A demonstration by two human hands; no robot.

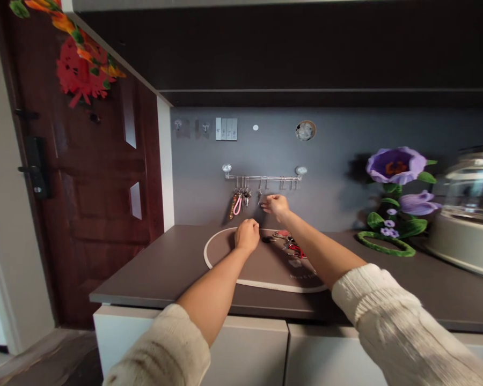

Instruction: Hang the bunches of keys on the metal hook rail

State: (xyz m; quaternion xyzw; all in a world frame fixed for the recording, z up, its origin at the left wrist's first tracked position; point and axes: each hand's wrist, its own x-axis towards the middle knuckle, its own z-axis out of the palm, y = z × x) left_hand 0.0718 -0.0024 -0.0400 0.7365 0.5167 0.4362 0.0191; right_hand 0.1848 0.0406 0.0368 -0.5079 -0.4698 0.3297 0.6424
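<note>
My right hand (277,206) is raised in front of the wall, with thumb and fingers pinched at a small silver key (260,196) that hangs from a hook. The hook belongs to a metal hook rail (265,178) held by two round suction mounts. Left of that key, several keys hang on the rail with a pink strap (237,205) and a patterned fob (231,207). Lower down, my left hand (247,235) is closed above the brown mat (225,252); its fingers hide whatever may be inside. A pile of keys and red fobs (293,245) lies on the mat, partly behind my right forearm.
Purple fabric flowers (396,166) with a green looped base and a clear-domed cream appliance (467,230) stand on the counter (153,268) at right. An overhead cabinet (285,48) hangs low above. Wall switches (226,129) and a dark red door (92,214) are left.
</note>
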